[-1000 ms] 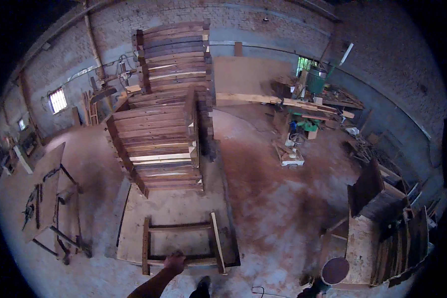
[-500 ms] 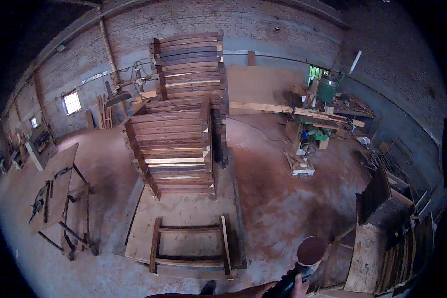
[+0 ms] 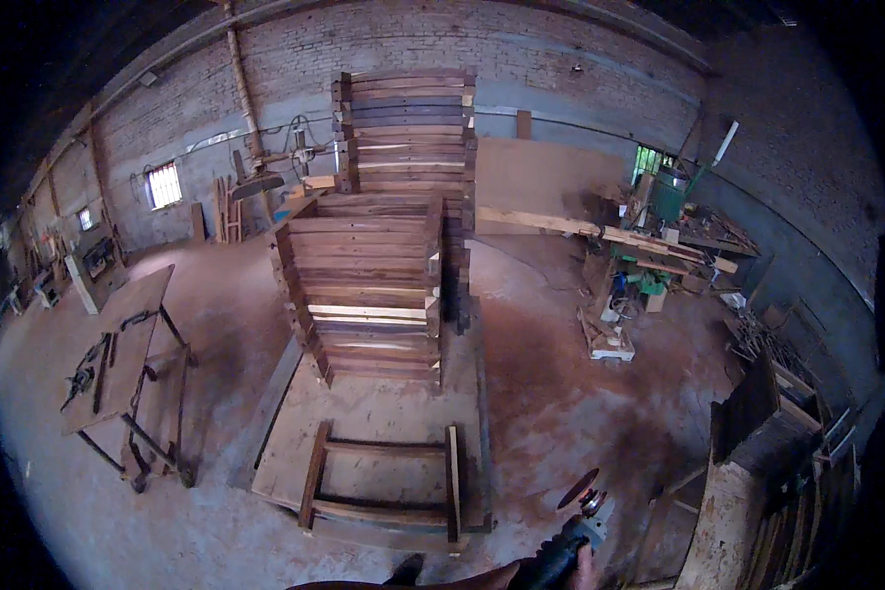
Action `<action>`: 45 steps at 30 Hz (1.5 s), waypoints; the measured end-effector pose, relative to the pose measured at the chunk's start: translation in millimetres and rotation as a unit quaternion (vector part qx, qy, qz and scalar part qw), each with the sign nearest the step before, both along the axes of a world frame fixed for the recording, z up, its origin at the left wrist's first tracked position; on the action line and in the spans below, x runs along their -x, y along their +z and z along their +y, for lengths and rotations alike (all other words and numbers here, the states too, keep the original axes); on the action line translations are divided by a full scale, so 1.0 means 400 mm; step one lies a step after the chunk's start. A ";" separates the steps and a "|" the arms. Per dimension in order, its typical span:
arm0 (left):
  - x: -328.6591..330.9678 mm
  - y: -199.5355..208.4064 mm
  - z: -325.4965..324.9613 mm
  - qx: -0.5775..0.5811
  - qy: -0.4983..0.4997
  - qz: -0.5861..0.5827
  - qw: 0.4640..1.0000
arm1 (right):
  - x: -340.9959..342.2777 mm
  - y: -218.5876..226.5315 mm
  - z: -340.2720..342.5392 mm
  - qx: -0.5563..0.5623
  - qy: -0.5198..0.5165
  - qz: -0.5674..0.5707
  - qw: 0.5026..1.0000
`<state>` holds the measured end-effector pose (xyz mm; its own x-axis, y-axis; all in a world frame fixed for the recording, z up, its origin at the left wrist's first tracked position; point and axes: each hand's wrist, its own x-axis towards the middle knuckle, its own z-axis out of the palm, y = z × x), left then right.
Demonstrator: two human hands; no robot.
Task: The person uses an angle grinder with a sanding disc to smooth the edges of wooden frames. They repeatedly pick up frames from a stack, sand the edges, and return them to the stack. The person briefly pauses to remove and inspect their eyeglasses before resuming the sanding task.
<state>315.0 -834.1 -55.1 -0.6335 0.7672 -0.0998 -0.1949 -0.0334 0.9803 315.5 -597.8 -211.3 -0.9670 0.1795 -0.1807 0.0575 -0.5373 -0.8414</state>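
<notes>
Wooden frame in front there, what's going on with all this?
The person's hand, apparently the right, grips a power tool with a round disc at the lower right; the left forearm extends toward it, its hand hidden. The wooden frame lies untouched on a flat board, in front of tall stacks of wooden pieces.

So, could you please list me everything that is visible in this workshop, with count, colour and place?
angle grinder: one, dark body, grey head, lower right of centre
disc: one, reddish-brown, on the grinder
single wooden frame: one, brown, lower centre
base board: one, tan, under frame and piles
stacked wooden pieces: many, brown, two piles, centre
table: one, brown, left
large panel: one, tan, back wall
machine: one, partly green, right rear
windows: at least three, bright, walls
wood panels: several, brown, lower right
shoe: one, dark, bottom edge
left forearm: one, bottom edge, hand unclear
right fingers: on the grinder
</notes>
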 end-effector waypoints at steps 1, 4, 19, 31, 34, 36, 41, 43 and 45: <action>-0.002 -0.004 0.004 -0.008 0.001 -0.007 1.000 | 0.006 -0.003 -0.001 -0.010 0.000 -0.003 1.000; -0.008 0.004 0.009 -0.019 -0.001 -0.022 1.000 | 0.001 0.002 -0.012 -0.035 -0.016 -0.012 0.999; -0.048 -0.015 0.021 -0.020 -0.020 -0.050 0.998 | -0.050 0.120 -0.067 0.111 -0.013 -0.007 0.994; -0.107 -0.082 0.036 -0.050 0.023 -0.048 0.997 | -0.079 0.385 -0.169 0.026 -0.098 0.027 0.994; -0.088 -0.141 0.038 0.109 0.114 0.283 0.946 | -0.062 0.363 -0.157 0.041 -0.073 0.051 0.995; -0.091 -0.149 0.034 0.171 0.069 0.213 0.959 | -0.057 0.364 -0.164 0.038 -0.063 0.054 0.996; -0.067 -0.046 0.030 0.126 -0.040 -0.073 0.989 | -0.052 0.359 -0.156 0.034 -0.036 -0.020 0.999; -0.066 -0.075 0.026 0.152 -0.051 -0.019 0.987 | -0.052 0.343 -0.157 0.013 -0.020 -0.012 1.000; -0.086 -0.161 0.015 0.142 0.005 0.134 0.981 | -0.050 0.354 -0.180 0.012 -0.021 -0.034 0.999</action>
<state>349.2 -828.2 -119.6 -0.6741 0.7259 -0.1369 0.0701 0.2473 0.9664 335.6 -670.0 -69.7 -0.9442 0.2143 -0.2503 0.0908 -0.5610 -0.8228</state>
